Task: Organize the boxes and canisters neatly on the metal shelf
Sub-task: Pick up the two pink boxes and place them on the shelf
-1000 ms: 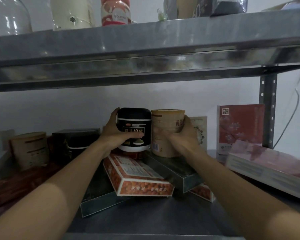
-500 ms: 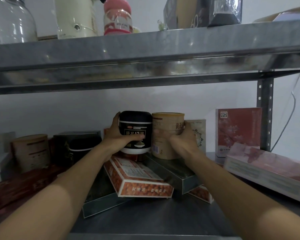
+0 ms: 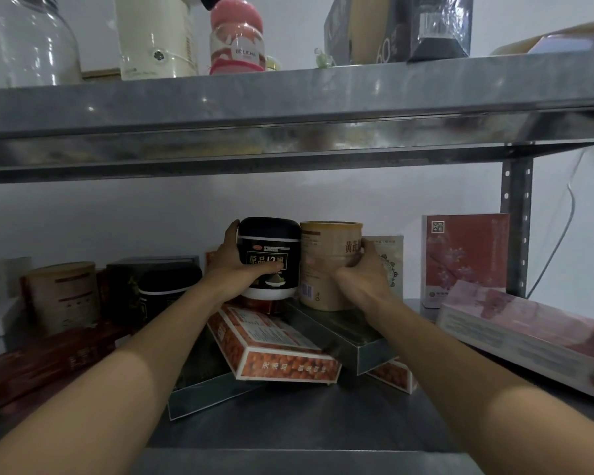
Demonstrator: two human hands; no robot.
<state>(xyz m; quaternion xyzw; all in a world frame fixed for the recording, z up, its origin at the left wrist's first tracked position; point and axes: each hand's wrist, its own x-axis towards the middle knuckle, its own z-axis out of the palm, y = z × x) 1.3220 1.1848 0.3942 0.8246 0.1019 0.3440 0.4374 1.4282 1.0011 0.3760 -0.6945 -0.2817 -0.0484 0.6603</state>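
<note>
Storage area: a galvanised metal shelf (image 3: 288, 108) with a perforated upright (image 3: 516, 228) stands against a plain white wall (image 3: 117, 217), loaded on two levels with retail-packaged boxes (image 3: 465, 255), canisters (image 3: 62, 296) and a glass jar (image 3: 31, 42)

Metal shelf (image 3: 288, 416), lower board: grey flat box (image 3: 199, 395) front-centre, long pink box (image 3: 528, 337) on R, red box (image 3: 467, 255) upright at back R, tan canister (image 3: 62, 296) and prob. a dark red box (image 3: 42, 365) on L. Upper board: glass jar (image 3: 31, 46), pink bottle (image 3: 237, 39).
</note>
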